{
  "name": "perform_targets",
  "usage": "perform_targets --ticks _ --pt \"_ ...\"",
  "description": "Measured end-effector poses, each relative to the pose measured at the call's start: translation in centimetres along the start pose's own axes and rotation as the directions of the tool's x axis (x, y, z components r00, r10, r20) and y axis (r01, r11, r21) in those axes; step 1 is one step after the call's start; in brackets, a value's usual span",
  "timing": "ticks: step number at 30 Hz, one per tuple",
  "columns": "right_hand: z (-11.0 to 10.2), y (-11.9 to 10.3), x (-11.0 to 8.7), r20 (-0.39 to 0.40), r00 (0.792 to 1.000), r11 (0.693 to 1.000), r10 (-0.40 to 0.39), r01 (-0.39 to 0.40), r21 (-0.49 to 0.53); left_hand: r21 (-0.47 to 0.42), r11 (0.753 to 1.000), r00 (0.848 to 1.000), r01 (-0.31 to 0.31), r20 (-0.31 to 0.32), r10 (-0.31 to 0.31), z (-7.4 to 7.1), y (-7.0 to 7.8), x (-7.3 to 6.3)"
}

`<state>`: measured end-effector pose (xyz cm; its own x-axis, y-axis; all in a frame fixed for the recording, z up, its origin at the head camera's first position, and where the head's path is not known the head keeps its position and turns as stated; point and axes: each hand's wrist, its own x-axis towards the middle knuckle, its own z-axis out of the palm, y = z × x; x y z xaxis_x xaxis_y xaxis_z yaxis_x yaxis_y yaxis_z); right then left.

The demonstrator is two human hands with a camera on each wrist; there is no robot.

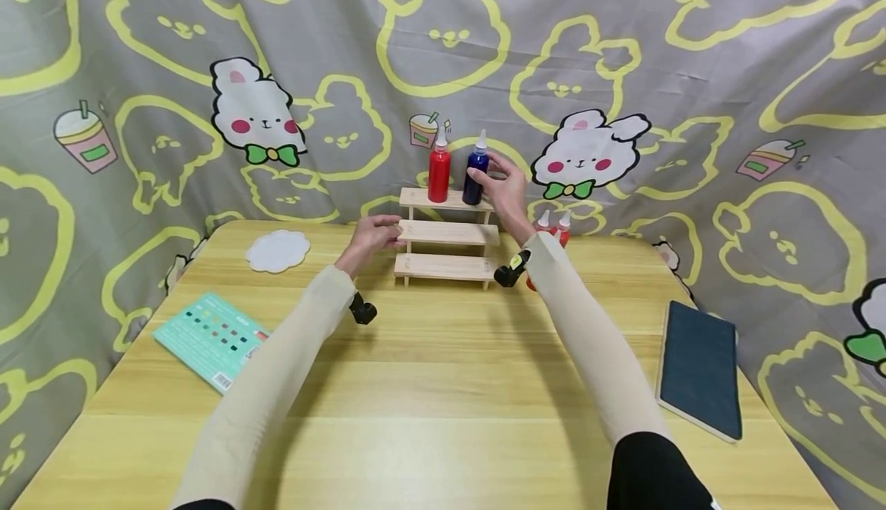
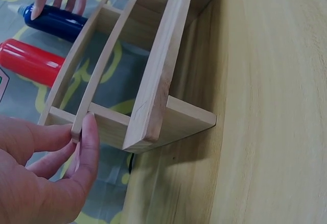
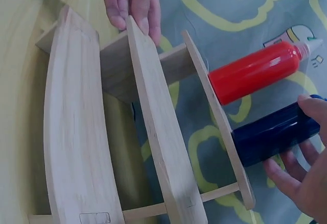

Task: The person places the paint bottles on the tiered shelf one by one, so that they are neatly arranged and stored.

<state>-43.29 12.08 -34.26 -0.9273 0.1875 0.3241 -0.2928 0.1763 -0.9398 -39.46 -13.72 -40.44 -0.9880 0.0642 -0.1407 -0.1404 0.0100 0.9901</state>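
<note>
A small three-tier wooden shelf (image 1: 448, 233) stands at the back of the table. On its top tier a red squeeze bottle (image 1: 439, 176) with a white nozzle stands upright, and to its right is a dark blue squeeze bottle (image 1: 475, 175). My right hand (image 1: 507, 191) holds the blue bottle between thumb and fingers, its base right at the top board. With thumb and fingers, my left hand (image 2: 56, 168) pinches the left end of the middle board (image 2: 104, 66). The middle and bottom tiers bear nothing.
Behind my right forearm, more red bottles (image 1: 562, 230) stand on the table (image 1: 443, 418), partly hidden. A white scalloped mat (image 1: 278, 251) and a teal box (image 1: 211, 339) lie on the left. A dark notebook (image 1: 699, 370) lies on the right. A patterned curtain (image 1: 332, 18) hangs behind.
</note>
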Motion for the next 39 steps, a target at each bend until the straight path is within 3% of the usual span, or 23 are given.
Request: perform_targets --ticks 7,19,28,39 --pt "-0.1 0.5 0.2 0.003 0.999 0.999 -0.041 0.041 0.0 0.003 1.0 1.0 -0.006 -0.006 0.006 0.1 0.0 0.1" --pt "0.3 0.7 -0.1 0.0 1.0 0.999 -0.031 0.031 0.043 0.002 1.0 1.0 -0.009 -0.012 0.009 0.1 0.0 -0.2" --pt "-1.0 -0.3 -0.6 0.08 0.996 0.996 -0.037 0.044 -0.076 0.011 1.0 1.0 -0.012 0.0 0.012 0.1 0.1 0.1" --pt "-3.4 -2.1 -2.0 0.063 0.983 0.975 -0.175 0.182 -0.126 0.021 0.999 1.0 -0.024 -0.011 0.024 0.2 -0.1 0.0"
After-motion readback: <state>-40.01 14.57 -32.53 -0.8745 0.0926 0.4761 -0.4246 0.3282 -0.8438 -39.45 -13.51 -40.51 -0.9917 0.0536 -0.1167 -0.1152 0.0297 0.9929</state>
